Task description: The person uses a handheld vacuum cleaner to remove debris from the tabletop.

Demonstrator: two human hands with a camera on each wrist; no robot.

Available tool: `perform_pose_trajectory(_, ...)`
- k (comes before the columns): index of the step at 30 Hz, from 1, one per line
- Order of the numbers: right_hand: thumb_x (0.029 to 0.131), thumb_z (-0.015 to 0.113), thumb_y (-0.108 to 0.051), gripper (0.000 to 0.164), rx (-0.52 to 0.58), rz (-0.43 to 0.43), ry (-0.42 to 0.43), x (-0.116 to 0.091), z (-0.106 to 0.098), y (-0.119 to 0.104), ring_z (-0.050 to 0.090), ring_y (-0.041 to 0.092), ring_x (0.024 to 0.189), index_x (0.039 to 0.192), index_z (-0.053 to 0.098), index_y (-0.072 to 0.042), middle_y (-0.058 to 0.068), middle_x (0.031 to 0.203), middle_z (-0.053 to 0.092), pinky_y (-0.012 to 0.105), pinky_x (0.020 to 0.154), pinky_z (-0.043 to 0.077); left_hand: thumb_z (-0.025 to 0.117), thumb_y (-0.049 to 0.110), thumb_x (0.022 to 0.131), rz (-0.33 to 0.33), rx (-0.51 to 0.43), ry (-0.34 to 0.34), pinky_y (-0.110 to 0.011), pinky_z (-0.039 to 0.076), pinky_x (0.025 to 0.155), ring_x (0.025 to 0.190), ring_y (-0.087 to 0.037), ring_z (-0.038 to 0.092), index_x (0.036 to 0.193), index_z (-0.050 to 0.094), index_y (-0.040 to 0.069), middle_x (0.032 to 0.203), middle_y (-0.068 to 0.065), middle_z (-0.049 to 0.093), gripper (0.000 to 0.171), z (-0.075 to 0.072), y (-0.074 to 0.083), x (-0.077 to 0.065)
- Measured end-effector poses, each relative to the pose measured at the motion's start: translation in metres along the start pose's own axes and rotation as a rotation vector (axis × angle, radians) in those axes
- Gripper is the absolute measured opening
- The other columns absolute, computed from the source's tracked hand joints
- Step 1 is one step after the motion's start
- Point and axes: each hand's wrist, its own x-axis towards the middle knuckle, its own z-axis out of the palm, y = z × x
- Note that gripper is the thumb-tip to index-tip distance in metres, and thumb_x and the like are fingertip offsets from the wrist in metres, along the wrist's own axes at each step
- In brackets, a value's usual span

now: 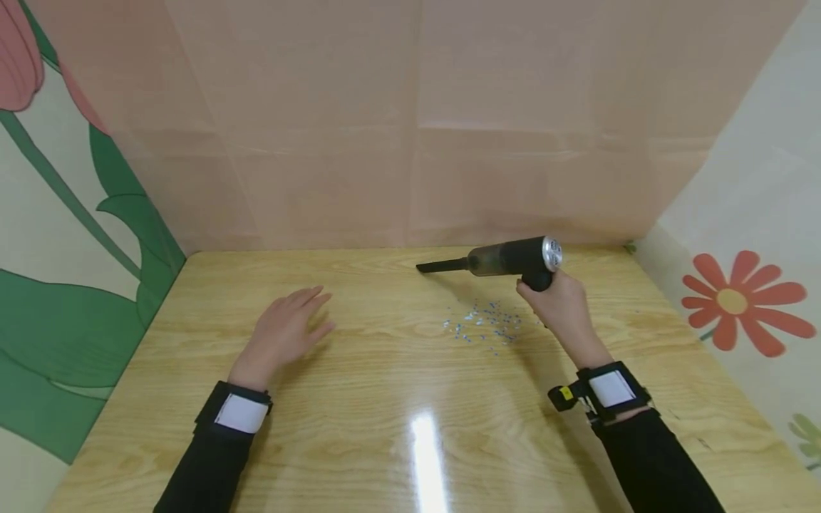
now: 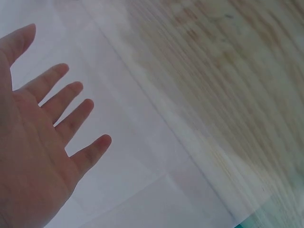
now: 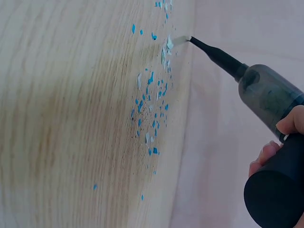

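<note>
My right hand (image 1: 566, 308) grips the handle of a black handheld vacuum cleaner (image 1: 516, 256). The vacuum has a smoky see-through dust cup (image 3: 268, 92) and a silver rear end; its slim nozzle (image 1: 442, 266) points left. Small blue and whitish scraps (image 1: 471, 314) lie scattered on the wooden table, nearer me than the nozzle. In the right wrist view, the nozzle tip appears beside the far end of the scraps. My left hand (image 1: 282, 331) is held over the left part of the table, its fingers spread and nothing in it, as the left wrist view (image 2: 40, 147) shows.
The wooden table (image 1: 346, 399) runs back to a pinkish sheet (image 1: 410, 142) behind it. Flower-patterned panels (image 1: 744, 303) border both sides. A bright light reflection shows on the front of the tabletop. Each wrist wears a black strap (image 1: 609, 388).
</note>
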Motion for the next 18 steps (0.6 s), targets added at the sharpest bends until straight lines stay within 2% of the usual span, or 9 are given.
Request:
perform_pose_trajectory(9,0.087,0.070,-0.027,0.034,-0.068,0.001,0.053,0.004,-0.008,0.012,0.052,0.028,0.053,0.091,0.058,0.004,0.015,0.068,0.058,0.034,0.044,0.039,0.063,0.042,0.097,0.038,-0.025,-0.005,-0.057,0.033,0.111,0.137,-0.036,0.041,0.145,0.051,0.009,0.151,-0.014,0.044,0.059,0.003,0.012,0.003)
perform_pose_trajectory(18,0.086,0.071,-0.028,0.037,-0.091,-0.012,0.082,0.004,-0.016,0.020,0.055,0.033,0.058,0.093,0.059,0.006,0.021,0.073,0.062,0.043,0.049,0.042,0.064,0.041,0.096,0.054,-0.013,-0.009,-0.058,0.033,0.111,0.138,-0.036,0.041,0.144,0.051,0.009,0.151,-0.014,0.044,0.059,0.002,0.021,-0.001)
